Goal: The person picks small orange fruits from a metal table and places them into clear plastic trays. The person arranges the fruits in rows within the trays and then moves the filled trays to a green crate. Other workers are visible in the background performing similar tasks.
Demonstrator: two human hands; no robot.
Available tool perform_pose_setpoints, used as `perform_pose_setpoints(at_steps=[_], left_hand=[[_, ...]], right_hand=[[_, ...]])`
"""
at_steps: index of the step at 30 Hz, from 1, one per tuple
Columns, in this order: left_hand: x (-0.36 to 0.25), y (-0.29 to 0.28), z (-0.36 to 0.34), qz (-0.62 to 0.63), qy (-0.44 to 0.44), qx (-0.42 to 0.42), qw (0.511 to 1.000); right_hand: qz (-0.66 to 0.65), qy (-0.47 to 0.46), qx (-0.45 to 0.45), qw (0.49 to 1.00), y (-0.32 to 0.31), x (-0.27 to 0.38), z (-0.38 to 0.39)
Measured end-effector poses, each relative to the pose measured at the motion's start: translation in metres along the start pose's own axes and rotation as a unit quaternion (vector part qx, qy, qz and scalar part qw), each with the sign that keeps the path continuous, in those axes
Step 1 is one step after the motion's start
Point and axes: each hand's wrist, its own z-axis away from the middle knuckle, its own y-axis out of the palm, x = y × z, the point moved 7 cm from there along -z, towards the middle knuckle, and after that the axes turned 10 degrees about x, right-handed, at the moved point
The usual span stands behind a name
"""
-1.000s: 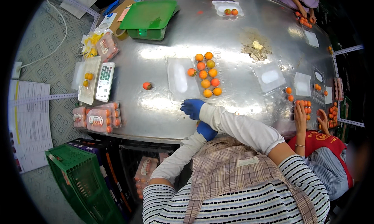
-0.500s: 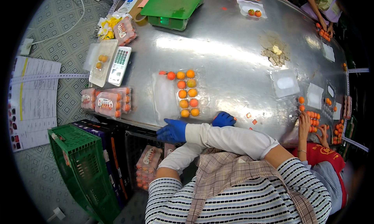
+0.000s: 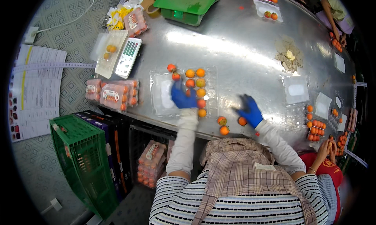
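Note:
A clear plastic clamshell pack (image 3: pixel 212 84) lies opened out, its lid (image 3: pixel 156 101) to the left and two columns of orange-red tomatoes (image 3: pixel 200 93) in its right half. My left hand (image 3: pixel 183 97), in a blue glove, is over the left column with fingers apart beside a tomato; it hides the lower part of that column. Farther right, my blue-gloved right hand (image 3: pixel 250 110) hovers with fingers spread, holding nothing visible. Below it are loose tomatoes (image 3: pixel 224 130) by the near table edge. Two more tomatoes (image 3: pixel 171 67) sit at the top right of the lid.
On the left stand a scale (image 3: pixel 128 57) and closed packs of tomatoes (image 3: pixel 111 94). A green-lidded box (image 3: pixel 188 2) is at the back. Green crate (image 3: pixel 80 162) stands below the table's left edge. At the right, a co-worker's hands (image 3: pixel 328 150) handle tomatoes.
My arms, crossed before, are now uncrossed. The left hand moved left to the pack and the right hand swung right. Loose tomatoes now show near the table edge. The whole view shifted slightly.

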Motion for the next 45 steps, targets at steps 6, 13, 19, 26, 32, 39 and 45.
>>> perform_pose_setpoints(at_steps=[6,13,19,26,32,39,45], left_hand=[[0.077,0.042,-0.037,-0.017,-0.089,0.058,0.994],[0.079,0.045,-0.03,0.025,-0.04,0.068,0.997],[0.078,0.064,-0.04,0.028,0.045,0.176,0.983],[0.046,0.033,-0.044,0.154,-0.007,0.055,0.986],[0.159,0.026,0.042,0.612,-0.434,-0.084,0.656],[0.055,0.002,0.068,0.832,-0.295,0.09,0.462],[0.007,-0.027,0.061,0.841,-0.27,0.104,0.457]], right_hand=[[0.115,-0.173,0.165,0.964,0.031,0.092,0.032],[0.08,-0.328,0.201,0.92,0.064,0.095,0.039],[0.149,-0.417,0.221,0.869,0.085,0.101,0.052],[0.042,-0.384,0.218,0.896,0.084,0.076,0.048],[-0.139,-0.295,0.127,0.937,0.068,0.076,0.037],[-0.711,0.129,0.276,0.633,0.078,0.023,0.017],[-0.828,0.086,0.305,0.463,0.049,0.062,0.017]])
